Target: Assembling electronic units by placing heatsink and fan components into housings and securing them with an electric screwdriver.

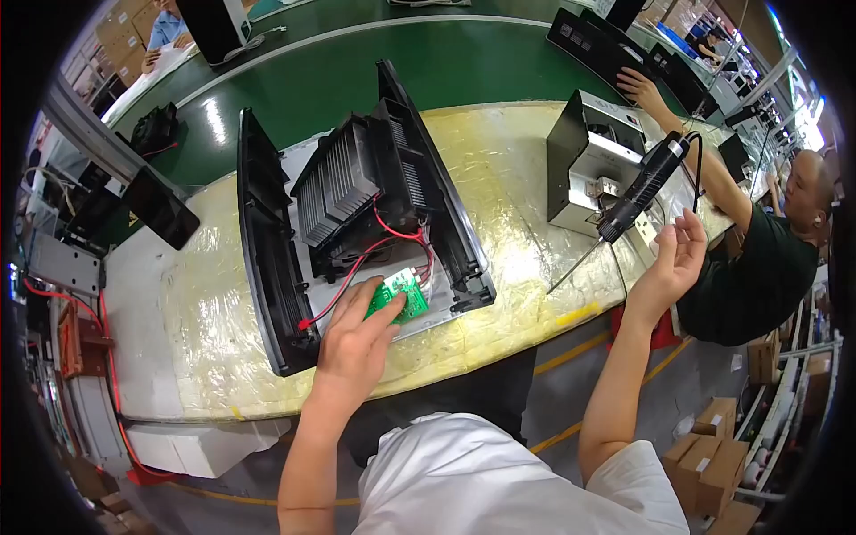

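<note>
A black plastic housing (pixel 252 250) lies opened on the wrapped bench, with a finned metal heat sink (pixel 334 183) inside it. Red wires (pixel 367 252) run from the heat sink unit toward a small green circuit board (pixel 413 303) at the housing's near end. My left hand (pixel 355 334) holds this board by its left part, fingers over its top. To the right, my right hand (pixel 679 254) is raised with fingers apart and half curled, holding nothing. Just beyond it a black electric screwdriver (pixel 644 185) hangs tilted, its long bit (pixel 575 267) pointing down left.
Behind the screwdriver stands a black and silver metal box (pixel 571 160). A dark screen (pixel 160 209) is mounted at left. Beyond the bench runs a green conveyor (pixel 499 67). A co-worker (pixel 758 250) at right reaches onto black panels (pixel 606 53); another person (pixel 168 31) sits far left.
</note>
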Tool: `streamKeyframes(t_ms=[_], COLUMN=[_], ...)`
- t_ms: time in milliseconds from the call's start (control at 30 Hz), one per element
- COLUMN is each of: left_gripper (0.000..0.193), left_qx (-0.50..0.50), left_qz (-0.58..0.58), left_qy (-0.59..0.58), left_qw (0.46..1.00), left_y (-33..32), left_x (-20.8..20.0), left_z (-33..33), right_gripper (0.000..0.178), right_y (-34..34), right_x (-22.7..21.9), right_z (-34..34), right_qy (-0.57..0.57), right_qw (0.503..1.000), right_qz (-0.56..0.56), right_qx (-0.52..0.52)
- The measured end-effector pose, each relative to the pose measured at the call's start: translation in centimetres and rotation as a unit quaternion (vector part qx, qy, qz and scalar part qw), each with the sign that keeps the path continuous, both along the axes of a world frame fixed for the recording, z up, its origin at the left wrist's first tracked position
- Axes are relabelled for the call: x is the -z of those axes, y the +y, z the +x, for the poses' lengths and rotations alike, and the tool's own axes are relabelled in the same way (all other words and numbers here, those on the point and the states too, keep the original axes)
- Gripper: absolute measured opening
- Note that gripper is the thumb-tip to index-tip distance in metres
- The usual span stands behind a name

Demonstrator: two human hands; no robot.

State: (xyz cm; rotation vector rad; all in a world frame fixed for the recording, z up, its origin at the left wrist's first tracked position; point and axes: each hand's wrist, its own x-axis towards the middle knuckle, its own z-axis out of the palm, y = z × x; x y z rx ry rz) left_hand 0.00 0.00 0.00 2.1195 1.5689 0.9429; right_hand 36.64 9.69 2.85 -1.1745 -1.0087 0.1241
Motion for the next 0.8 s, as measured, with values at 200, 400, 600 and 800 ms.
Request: streamKeyframes(t_ms=[200,400,600,800], left_gripper=[0.040,0.040,0.040,0.039], left_qx=[0.003,0.009,0.037,0.050], left_qz=[-0.024,-0.009,0.002,-0.006], left_qy=[-0.011,-0.067,-0.079,-0.063], left_qw=[1.000,0.998,0.996,0.997], left_y=[0.3,-0.2,-0.1,0.4], left_x=[0.1,1.1,2.1,0.9], left_z=[-0.2,-0.5,-0.9,-0.6], right_gripper=[0.058,0.090,0.091,0.086], right_y=[1.7,6.1,6.2,6.5], right_x=[-11.2,-8.7,-9.7,-9.1], right_z=[-13.3,-25.0,-26.7,-26.2], right_qy=[-0.407,-0.740,-0.792,-0.754], right_qw=[0.832,0.605,0.515,0.531], right_qz=[0.119,0.070,-0.036,-0.003], right_qx=[-0.357,-0.285,-0.326,-0.387])
